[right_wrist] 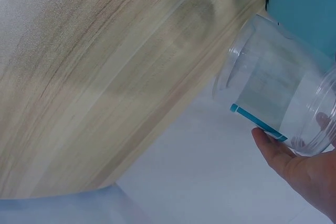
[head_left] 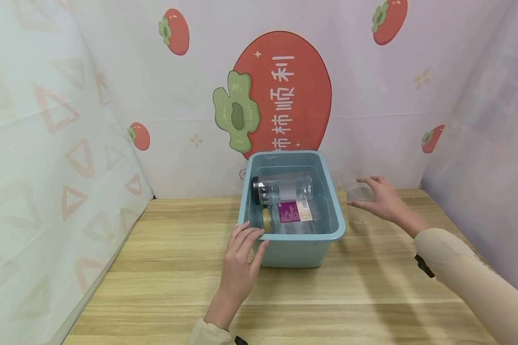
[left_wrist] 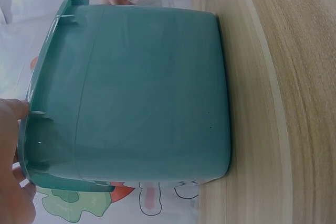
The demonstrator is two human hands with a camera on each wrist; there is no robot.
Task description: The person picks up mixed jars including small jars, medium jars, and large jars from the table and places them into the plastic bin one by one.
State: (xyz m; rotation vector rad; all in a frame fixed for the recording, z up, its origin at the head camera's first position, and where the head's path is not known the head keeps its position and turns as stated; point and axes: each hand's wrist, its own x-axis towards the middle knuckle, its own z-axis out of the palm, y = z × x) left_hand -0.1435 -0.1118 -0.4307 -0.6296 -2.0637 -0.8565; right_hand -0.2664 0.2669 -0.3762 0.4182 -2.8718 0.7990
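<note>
A blue plastic bin (head_left: 300,250) stands on the table. My left hand (head_left: 239,261) grips its rim at the near left corner, thumb outside and fingers over the edge. Inside lie two clear plastic jars on their sides: one jar with a black lid (head_left: 291,187) at the back, and one jar with a gold lid (head_left: 266,220) and a purple label in front. To the right of the bin, my right hand (head_left: 382,199) holds a clear jar (right_wrist: 268,82) around its mouth end. In the right wrist view this jar has a label with a teal edge, and no lid shows on it.
The wooden table (head_left: 177,268) runs up to a white backdrop cloth (head_left: 190,96) printed with red persimmons. Hanging cloth (head_left: 39,167) also closes off the left and right sides. The bin's far end is close to the back cloth.
</note>
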